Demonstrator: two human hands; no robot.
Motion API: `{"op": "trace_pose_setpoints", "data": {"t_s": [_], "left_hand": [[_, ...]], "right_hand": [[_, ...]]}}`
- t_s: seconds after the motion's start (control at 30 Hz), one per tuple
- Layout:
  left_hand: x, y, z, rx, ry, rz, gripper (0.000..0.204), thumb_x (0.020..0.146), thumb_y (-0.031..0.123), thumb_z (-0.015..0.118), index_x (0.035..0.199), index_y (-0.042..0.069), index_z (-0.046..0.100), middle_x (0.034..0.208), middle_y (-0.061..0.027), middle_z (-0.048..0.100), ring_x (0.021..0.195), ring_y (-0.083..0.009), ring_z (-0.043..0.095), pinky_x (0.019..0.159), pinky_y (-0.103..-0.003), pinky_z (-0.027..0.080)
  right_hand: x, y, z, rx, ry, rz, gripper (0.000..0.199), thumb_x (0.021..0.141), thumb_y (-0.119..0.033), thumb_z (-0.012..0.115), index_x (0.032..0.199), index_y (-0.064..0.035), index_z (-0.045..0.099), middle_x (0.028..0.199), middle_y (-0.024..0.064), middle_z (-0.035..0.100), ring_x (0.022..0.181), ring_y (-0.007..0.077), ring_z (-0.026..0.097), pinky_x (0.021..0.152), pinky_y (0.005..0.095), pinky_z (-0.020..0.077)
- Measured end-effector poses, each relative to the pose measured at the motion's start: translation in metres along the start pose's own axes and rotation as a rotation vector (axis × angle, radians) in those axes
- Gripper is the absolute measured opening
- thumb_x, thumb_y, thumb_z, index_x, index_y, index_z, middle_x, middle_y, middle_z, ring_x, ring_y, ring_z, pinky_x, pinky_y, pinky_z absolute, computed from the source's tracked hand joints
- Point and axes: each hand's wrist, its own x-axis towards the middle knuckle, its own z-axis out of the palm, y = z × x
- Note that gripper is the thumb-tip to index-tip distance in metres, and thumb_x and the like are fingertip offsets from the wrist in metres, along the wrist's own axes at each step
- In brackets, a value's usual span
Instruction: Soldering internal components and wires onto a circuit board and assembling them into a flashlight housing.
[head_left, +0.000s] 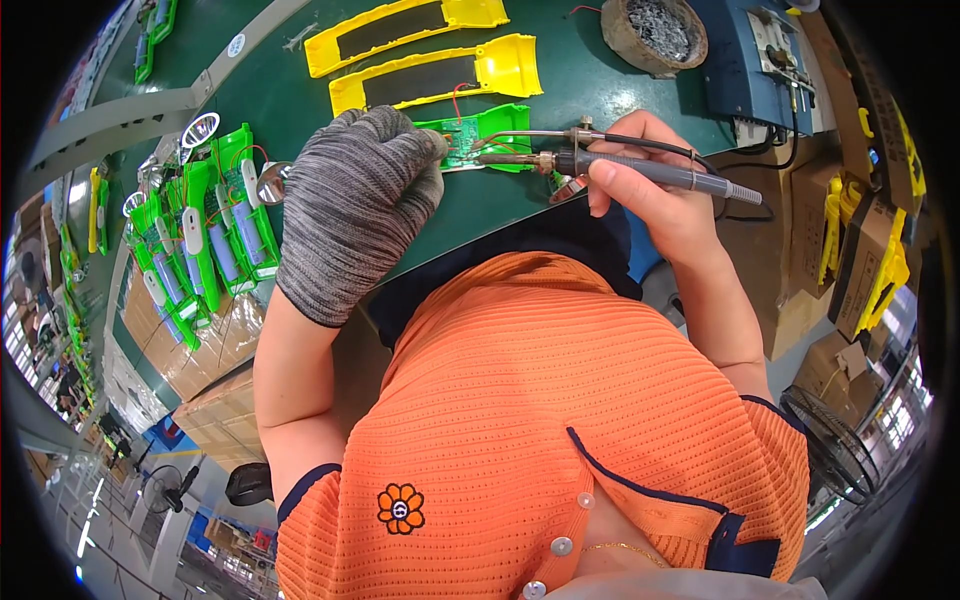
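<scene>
My left hand [355, 205], in a grey knitted glove, is closed, its thumb and fingers pinched at the left end of a green circuit board [463, 135]. What the fingertips hold is hidden. The board lies in a green plastic housing half [507, 122], with thin red wires on it. My bare right hand [650, 180] grips a soldering iron [640, 170] by its dark handle. A thin metal tube runs above the iron's shaft. Both the tip and the tube's end reach over the board, close to my left fingertips; contact cannot be made out.
Two yellow housing halves [505, 68] lie beyond the board. A round pot of grey scraps [655, 38] stands far right, beside a blue machine [755, 70]. At left, several green housings with batteries [225, 250] and a shiny reflector [274, 184] crowd the green table [570, 95].
</scene>
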Motion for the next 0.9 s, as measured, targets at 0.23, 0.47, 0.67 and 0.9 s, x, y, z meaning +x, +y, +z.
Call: {"op": "trace_pose_setpoints", "data": {"t_s": [0.23, 0.47, 0.67, 0.9], "left_hand": [[0.001, -0.001, 0.000, 0.016, -0.012, 0.002, 0.018, 0.076, 0.010, 0.074, 0.094, 0.009, 0.072, 0.086, -0.0093, 0.065, 0.084, -0.0301, 0.063, 0.076, -0.042, 0.050], [0.003, -0.001, 0.000, 0.005, 0.027, 0.042, 0.021, 0.073, 0.000, 0.074, 0.092, 0.007, 0.070, 0.083, -0.0093, 0.065, 0.078, -0.0291, 0.063, 0.068, -0.038, 0.050], [0.002, 0.000, 0.000, 0.021, 0.028, 0.041, 0.020, 0.073, 0.001, 0.074, 0.092, 0.008, 0.070, 0.082, -0.0092, 0.064, 0.078, -0.0293, 0.062, 0.068, -0.038, 0.050], [0.003, 0.000, -0.001, 0.021, 0.020, 0.047, 0.020, 0.073, 0.001, 0.074, 0.091, 0.008, 0.070, 0.082, -0.0090, 0.064, 0.078, -0.0295, 0.062, 0.068, -0.038, 0.050]], "right_hand": [[0.002, 0.000, -0.003, 0.088, -0.001, 0.026, 0.018, 0.090, -0.011, 0.070, 0.096, -0.0004, 0.057, 0.073, 0.0075, 0.065, 0.065, 0.0121, 0.061, 0.061, 0.0265, 0.0503], [0.005, 0.007, -0.012, 0.093, 0.004, -0.050, 0.015, 0.091, -0.010, 0.067, 0.096, -0.0008, 0.057, 0.072, 0.0080, 0.064, 0.064, 0.0119, 0.060, 0.062, 0.0265, 0.0492], [0.003, 0.001, -0.003, 0.062, -0.016, -0.002, 0.017, 0.090, -0.009, 0.069, 0.097, 0.0006, 0.057, 0.074, 0.0076, 0.065, 0.066, 0.0120, 0.062, 0.061, 0.0255, 0.0504], [0.003, -0.001, -0.002, 0.017, -0.008, -0.004, 0.018, 0.090, -0.009, 0.070, 0.097, 0.0007, 0.057, 0.073, 0.0071, 0.065, 0.065, 0.0114, 0.062, 0.061, 0.0251, 0.0505]]}}
